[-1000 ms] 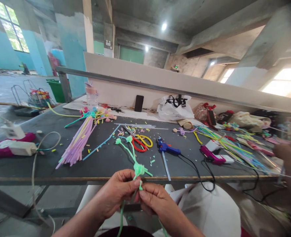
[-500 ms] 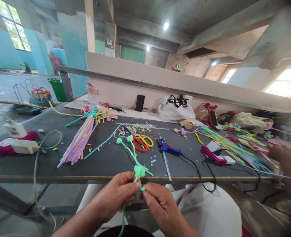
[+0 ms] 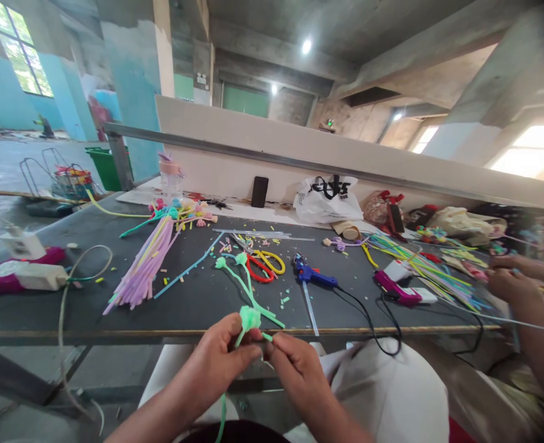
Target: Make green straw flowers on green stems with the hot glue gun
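Note:
At the table's front edge my left hand point(image 3: 223, 357) is closed on a light-green pipe-cleaner flower point(image 3: 250, 317), its ruffled head above my fingers and its stem hanging below. My right hand point(image 3: 295, 366) pinches a short green end point(image 3: 266, 336) beside the flower. Just beyond lie two more green pipe-cleaner flowers point(image 3: 242, 259) with long stems. Behind them rest scissors point(image 3: 267, 266) with one red and one yellow handle loop. A blue glue gun point(image 3: 316, 277) with a clear glue stick point(image 3: 309, 311) lies to the right.
Purple pipe cleaners point(image 3: 143, 264) lie in a bundle at left, near a power strip point(image 3: 23, 275). Another power strip point(image 3: 399, 289) and a black cord point(image 3: 368, 314) are at right. A co-worker's hands point(image 3: 507, 277) work over coloured stems point(image 3: 433, 271). A phone point(image 3: 260, 192) leans at the back.
The green flower has shifted slightly left and up in my left hand. My right hand's fingers now pinch the short end a little farther out. The co-worker's hands moved left.

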The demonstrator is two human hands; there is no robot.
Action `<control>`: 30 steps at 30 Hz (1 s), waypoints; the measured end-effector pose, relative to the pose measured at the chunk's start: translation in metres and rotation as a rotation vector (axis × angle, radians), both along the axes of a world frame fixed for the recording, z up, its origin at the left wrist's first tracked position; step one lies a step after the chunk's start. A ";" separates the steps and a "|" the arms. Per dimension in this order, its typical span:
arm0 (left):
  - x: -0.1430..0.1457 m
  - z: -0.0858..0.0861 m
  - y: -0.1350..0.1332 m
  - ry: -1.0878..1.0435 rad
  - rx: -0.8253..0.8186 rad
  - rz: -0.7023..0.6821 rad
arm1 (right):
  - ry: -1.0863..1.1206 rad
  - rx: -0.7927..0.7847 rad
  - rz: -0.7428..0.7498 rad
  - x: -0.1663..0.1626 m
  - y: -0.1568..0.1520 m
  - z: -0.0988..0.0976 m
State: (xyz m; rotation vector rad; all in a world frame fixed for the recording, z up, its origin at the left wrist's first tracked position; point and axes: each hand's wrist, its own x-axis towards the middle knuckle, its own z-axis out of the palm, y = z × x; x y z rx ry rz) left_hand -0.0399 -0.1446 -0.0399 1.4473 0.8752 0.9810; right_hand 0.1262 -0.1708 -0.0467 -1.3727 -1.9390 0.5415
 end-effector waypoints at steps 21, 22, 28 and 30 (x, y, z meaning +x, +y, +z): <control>-0.009 0.019 0.006 0.303 0.283 -0.134 | 0.059 -0.049 0.178 0.004 -0.011 0.017; -0.009 0.018 0.006 0.270 0.205 -0.137 | 0.003 0.007 0.176 0.004 -0.012 0.014; -0.003 0.010 0.005 0.217 -0.023 -0.040 | 0.015 -0.062 0.097 -0.001 -0.008 0.009; -0.001 0.011 0.007 0.222 0.023 -0.006 | 0.096 -0.155 0.025 -0.002 -0.004 0.011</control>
